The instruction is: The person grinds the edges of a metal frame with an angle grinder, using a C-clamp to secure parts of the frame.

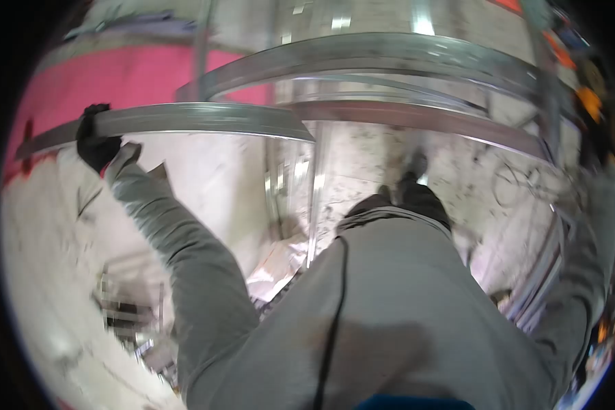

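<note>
My left hand [98,140], in a black glove, is wrapped round a long grey metal stud [205,117] toward its left end. The stud lies crosswise ahead of me, and its right end overlaps another metal stud [417,117] in this view. Far out at the right edge, my right hand [596,137] is dark and smeared by motion, so I cannot tell what its fingers do. It is nearest to an upright metal post [548,102] and the right end of the second stud. Both my arms, in grey sleeves, are spread wide.
A larger metal channel [376,51] crosses behind the studs. Bright pink sheeting [123,75] covers part of the left background. Thin looped wire [519,184] and a bundle of metal strips [543,266] lie at right. Assorted items [133,314] sit low at left.
</note>
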A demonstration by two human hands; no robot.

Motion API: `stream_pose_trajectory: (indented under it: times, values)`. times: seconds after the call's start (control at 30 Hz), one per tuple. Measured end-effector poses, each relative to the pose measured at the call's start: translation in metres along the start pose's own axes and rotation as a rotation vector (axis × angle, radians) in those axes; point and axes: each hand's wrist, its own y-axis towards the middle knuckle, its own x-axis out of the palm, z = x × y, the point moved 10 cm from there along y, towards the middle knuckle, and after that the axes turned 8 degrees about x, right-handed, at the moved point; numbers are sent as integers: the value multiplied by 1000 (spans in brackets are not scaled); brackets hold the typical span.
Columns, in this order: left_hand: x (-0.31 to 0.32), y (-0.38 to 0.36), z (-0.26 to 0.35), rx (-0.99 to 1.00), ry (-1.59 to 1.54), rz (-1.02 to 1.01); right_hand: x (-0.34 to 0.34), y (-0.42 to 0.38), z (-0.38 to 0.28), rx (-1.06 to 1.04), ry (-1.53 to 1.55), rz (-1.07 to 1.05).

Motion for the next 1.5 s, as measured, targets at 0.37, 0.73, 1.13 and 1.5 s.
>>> stream_pose_trajectory:
  times: [0.37, 0.73, 1.13, 1.5]
  values:
    - [-101, -193, 92, -44, 449, 540, 9, 20, -13, 10, 2, 77]
    - [-126, -239, 97, -4, 422, 831, -12, 13, -29, 28, 50, 135]
    - [-15, -255, 16, -267, 704, 119, -43, -76, -24, 151, 210, 335]
    - [198, -295, -35, 96, 1047, -563, -27, -165, 23, 422, 537, 490]
